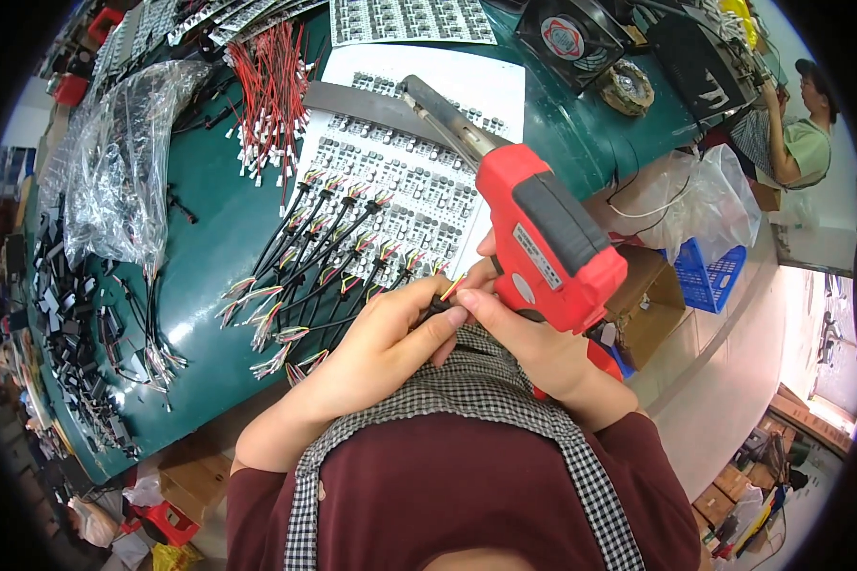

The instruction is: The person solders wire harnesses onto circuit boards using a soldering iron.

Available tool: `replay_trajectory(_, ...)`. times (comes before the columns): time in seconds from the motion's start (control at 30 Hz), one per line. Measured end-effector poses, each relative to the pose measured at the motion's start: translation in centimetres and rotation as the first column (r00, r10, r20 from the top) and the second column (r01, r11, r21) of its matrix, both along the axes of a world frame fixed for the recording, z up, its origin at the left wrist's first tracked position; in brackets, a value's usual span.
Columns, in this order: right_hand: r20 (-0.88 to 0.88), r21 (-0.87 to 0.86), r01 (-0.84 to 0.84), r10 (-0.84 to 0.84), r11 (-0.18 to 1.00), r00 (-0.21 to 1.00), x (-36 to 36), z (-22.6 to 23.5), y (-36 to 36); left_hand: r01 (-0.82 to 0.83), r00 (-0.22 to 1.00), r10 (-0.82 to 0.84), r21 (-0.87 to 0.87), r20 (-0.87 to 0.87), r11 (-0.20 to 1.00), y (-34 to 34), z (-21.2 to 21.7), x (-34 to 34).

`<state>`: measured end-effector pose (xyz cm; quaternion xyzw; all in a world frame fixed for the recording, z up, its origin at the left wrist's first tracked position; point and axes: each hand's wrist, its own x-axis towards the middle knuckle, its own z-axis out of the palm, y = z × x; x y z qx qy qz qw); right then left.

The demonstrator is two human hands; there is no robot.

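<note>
My left hand [388, 335] is closed, thumb and forefinger pinching the end of a black cable [439, 304] with thin coloured wires. A yellow wire [452, 288] sticks up from it, and the thumb of my right hand [516, 328] meets it there. That same right hand is also around a red and dark grey soldering gun [543, 233]; its grip is partly hidden. The gun's metal tip [412, 88] points up and away over white printed circuit board panels [390, 162]. Several black cables [305, 228] with coloured wire ends lie across the panels' near edge.
Red wire leads [271, 86] with white connectors lie at the far left, beside a clear plastic bag [124, 162]. Small black parts [62, 295] are heaped along the left edge. A black fan [567, 40] and a tape roll [627, 88] stand far right. Another person [809, 143] sits beyond.
</note>
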<state>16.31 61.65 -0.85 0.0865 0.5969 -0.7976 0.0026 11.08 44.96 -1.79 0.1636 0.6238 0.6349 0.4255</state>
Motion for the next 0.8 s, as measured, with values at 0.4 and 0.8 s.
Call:
replay_trajectory(0.4, -0.001, 0.064, 0.070, -0.070, 0.996, 0.998, -0.3, 0.4, -0.4, -0.046, 0.961, 0.012, 0.120, 0.275, 0.992, 0.1, 0.6, -0.3)
replay_trajectory(0.8, -0.011, 0.104, 0.015, -0.014, 0.994, 1.000, -0.4, 0.3, -0.8, -0.389, 0.900, 0.415, 0.185, -0.134, 0.903, 0.8, 0.0, 0.7)
